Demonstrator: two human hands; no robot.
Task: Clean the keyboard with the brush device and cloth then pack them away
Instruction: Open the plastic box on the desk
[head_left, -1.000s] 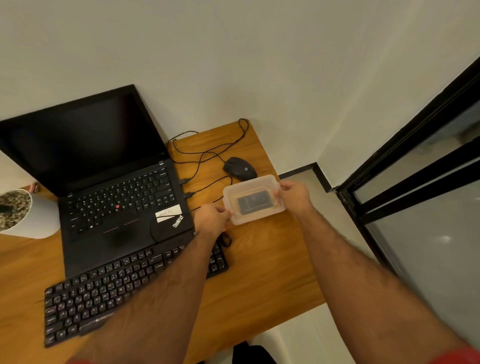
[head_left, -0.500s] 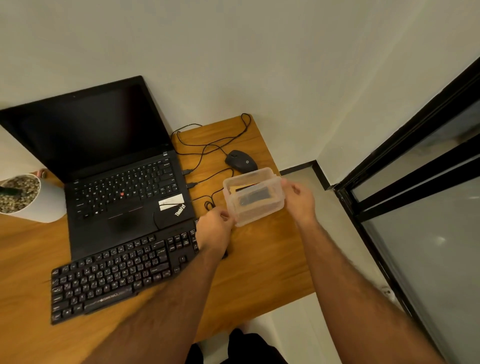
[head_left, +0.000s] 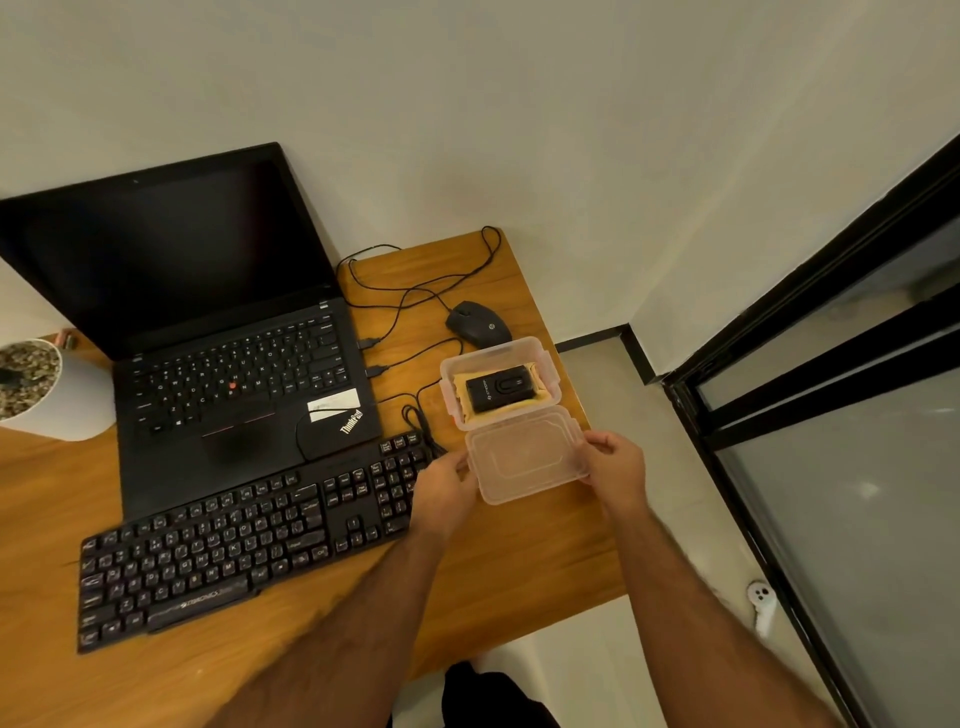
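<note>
lid (head_left: 524, 457) now off, pinched between both hands (head_left: 530, 480); open box (head_left: 551, 387) with black device (head_left: 500, 388) on seemingly yellow cloth (head_left: 540, 397)

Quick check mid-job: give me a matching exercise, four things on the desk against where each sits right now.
Things:
1. lid
2. brush device
3. mouse
4. keyboard

Places:
A. in front of the laptop
B. inside the open box, on the cloth
C. between both hands
D. behind the box, cable attached

Pairs: 1-C, 2-B, 3-D, 4-A

Dim warm indoor light, soft shadows, wide-angle edge distortion, slight blur
</note>
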